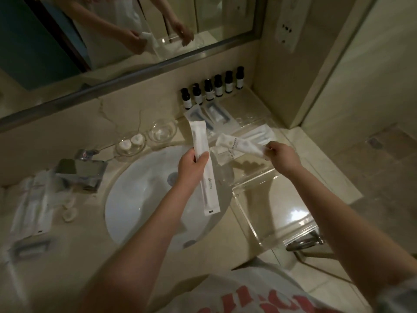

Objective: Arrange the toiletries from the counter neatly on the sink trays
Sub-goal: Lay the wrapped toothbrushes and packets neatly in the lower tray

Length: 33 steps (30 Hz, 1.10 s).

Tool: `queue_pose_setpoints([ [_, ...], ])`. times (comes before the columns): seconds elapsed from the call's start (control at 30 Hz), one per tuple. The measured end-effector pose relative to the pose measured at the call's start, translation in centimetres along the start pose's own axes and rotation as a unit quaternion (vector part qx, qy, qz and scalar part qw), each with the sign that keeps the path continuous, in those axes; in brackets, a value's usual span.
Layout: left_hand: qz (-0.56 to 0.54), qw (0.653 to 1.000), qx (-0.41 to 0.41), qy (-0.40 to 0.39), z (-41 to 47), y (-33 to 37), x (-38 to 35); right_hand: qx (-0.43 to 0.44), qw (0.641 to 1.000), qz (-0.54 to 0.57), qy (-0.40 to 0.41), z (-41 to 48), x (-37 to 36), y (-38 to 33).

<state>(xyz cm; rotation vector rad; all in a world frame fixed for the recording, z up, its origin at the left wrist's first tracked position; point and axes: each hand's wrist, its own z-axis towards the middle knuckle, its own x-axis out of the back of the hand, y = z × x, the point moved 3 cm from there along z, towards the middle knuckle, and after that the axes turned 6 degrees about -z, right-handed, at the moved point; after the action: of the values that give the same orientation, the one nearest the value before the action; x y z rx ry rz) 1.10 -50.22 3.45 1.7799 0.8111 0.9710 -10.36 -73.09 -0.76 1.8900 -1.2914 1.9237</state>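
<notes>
Shirt [259,290], red lettering unreadable, left hand [191,164] gripping long packet [209,188], right hand [283,158] pinching sachet [239,145], print blurred

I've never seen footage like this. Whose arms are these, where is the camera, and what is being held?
There is no machine here. A person wears one camera on the head, and it looks down at their own arms over a round white sink basin. The left hand grips a long white paper packet. The right hand pinches a crumpled white sachet over a clear acrylic tray to the right of the basin. Behind stand six small dark bottles with white labels, and two clear glass bowls sit behind the basin.
</notes>
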Motion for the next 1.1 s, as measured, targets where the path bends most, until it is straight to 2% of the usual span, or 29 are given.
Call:
queue_pose_setpoints([
  [0.07,0.0,1.0,0.01,0.0,0.3,-0.1,-0.4,0.012,0.995,-0.097,-0.018,1.3,0.6,0.4],
  [0.13,0.0,1.0,0.018,0.005,0.5,-0.5,-0.6,0.035,0.979,-0.185,-0.08,2.4,0.7,0.5],
  [0.23,0.006,1.0,0.029,0.007,0.8,-0.8,-0.9,0.067,0.952,-0.263,-0.145,3.9,0.1,0.2],
  [0.3,0.016,0.999,0.033,0.005,1.1,-1.2,-0.9,0.095,0.94,-0.295,-0.142,4.8,-0.7,0.0],
  [0.4,0.026,0.999,0.032,0.01,1.5,-1.5,-0.9,0.132,0.926,-0.343,-0.086,6.0,-1.9,0.0],
  [0.47,0.026,0.999,0.037,0.017,1.8,-1.7,-0.7,0.156,0.928,-0.336,-0.037,6.4,-2.5,-0.2],
  [0.63,0.024,0.998,0.045,0.023,2.1,-2.1,-0.8,0.17,0.969,-0.167,0.071,4.8,-3.1,-0.7],
  [0.73,0.02,0.998,0.047,0.022,2.1,-2.4,-1.1,0.163,0.979,-0.114,0.043,2.2,-4.6,-0.3],
  [0.9,0.02,0.999,0.046,0.021,2.1,-2.6,-1.5,0.207,0.968,-0.14,-0.017,1.3,-6.1,0.6],
  [1.0,0.02,0.998,0.05,0.017,2.0,-2.4,-1.8,0.202,0.967,-0.146,-0.05,1.7,-5.8,0.4],
  [1.1,0.008,0.999,0.051,0.01,1.9,-2.0,-2.2,0.174,0.976,-0.126,-0.038,1.4,-5.5,0.0],
])
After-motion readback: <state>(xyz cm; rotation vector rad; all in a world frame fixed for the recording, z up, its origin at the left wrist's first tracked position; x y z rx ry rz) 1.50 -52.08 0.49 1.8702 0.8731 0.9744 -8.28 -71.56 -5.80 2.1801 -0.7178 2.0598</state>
